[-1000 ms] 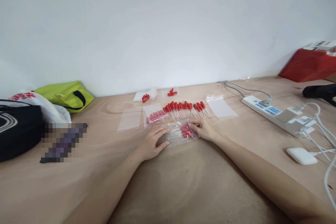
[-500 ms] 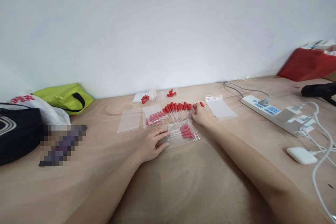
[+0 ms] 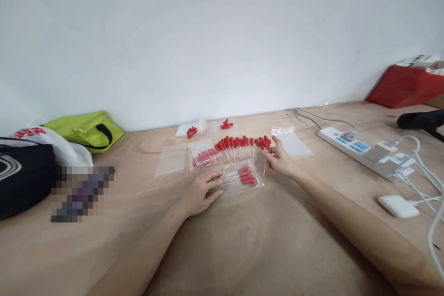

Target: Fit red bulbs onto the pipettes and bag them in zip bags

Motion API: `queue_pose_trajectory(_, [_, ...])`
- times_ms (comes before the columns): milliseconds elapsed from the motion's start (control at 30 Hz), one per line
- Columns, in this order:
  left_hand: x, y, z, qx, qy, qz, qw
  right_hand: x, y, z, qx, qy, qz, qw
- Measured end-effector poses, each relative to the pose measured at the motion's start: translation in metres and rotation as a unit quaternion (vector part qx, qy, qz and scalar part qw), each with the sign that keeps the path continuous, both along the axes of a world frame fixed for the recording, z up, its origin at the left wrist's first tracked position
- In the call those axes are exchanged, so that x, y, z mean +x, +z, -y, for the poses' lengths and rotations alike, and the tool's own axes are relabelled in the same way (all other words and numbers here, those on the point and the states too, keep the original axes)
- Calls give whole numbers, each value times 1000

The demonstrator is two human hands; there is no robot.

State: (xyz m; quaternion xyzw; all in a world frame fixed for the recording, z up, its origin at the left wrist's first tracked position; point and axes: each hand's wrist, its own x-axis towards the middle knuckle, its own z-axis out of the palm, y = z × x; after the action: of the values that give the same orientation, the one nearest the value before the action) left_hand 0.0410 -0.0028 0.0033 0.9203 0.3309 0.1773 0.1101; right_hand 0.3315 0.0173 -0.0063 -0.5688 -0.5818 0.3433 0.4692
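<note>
Here, the left hand (image 3: 204, 190), fingers spread, touches a clear bag (image 3: 239, 188) of red-topped droppers (image 3: 247, 177) on the counter (image 3: 229, 249); alongside, the right hand's (image 3: 280, 161) fingers pinch a loose dropper (image 3: 265, 167). A second bag (image 3: 204, 154) holds more.

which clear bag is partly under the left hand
The front bag, holding red-tipped sticks: the left hand reaches over its left edge. The other bags lie farther back.

Red bulbs (image 3: 227, 141) blazing atop pale sticks (image 3: 237, 153), a clear bag (image 3: 239, 189) edged red, lime-green pouch (image 3: 85, 132) flashing its black strap (image 3: 104, 133)
</note>
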Motion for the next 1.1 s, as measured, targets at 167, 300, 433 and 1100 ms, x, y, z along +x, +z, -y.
queue_pose_trajectory(167, [1,2,0,6,-13,-12,1000,-10,-14,14,24,-52,-147,988])
queue_pose_trajectory(300, [1,2,-1,-6,-9,-15,1000,-17,-17,10,40,-111,-209,971])
queue_pose_trajectory(433, [0,1,-2,-21,-4,-13,1000,-24,-15,9,45,-110,-230,966])
queue_pose_trajectory(1100, [2,3,1,-9,-6,-12,1000,-41,-6,19,-116,71,-219,966])
